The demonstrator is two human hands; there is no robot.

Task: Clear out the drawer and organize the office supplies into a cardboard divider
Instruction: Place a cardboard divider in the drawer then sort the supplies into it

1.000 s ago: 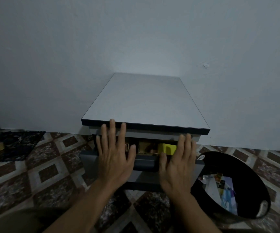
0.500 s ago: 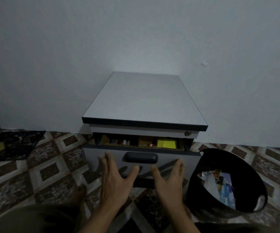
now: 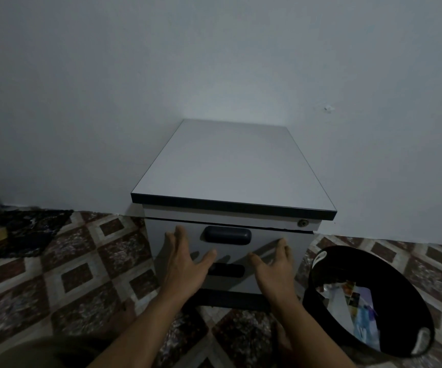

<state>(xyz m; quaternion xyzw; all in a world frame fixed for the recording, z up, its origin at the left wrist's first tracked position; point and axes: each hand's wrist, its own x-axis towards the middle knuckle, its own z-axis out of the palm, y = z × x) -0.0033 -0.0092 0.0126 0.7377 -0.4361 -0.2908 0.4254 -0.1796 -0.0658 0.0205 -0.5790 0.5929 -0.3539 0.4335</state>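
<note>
The drawer [image 3: 275, 233] is now sitting shut in the front of the small gray cabinet [image 3: 235, 166]. Half a second ago it was sticking out a little, with yellow and brown things showing inside. Now those things are hiding behind the drawer front. Only a thin dark crack is showing along its top, a bit wider on the right, under the round lock [image 3: 302, 223].

The left hand [image 3: 185, 264] is pressing flat on the drawer front, left of the dark handle [image 3: 227, 235]. Its fingers are staying straight and spread wide, holding nothing. The right hand [image 3: 273, 266] is pressing flat on the other side of the handle, fingers also straight and spread wide, and also holding nothing. Both hands are sitting farther forward than before, because the drawer has gone in. Both thumbs are pointing in toward each other, just above a lower handle [image 3: 226, 270].

The cabinet's dark top edge is sticking out over the drawer. Its back is touching the wall [image 3: 214, 62]. A black bin [image 3: 400, 285] with papers [image 3: 352, 304] inside is leaning just beside the cabinet's lower right corner, close to the right arm. On the left, the tiled floor [image 3: 81, 261] is lying open next to the cabinet. A dark cloth [image 3: 23, 229] is lying well apart, by the far left wall.
</note>
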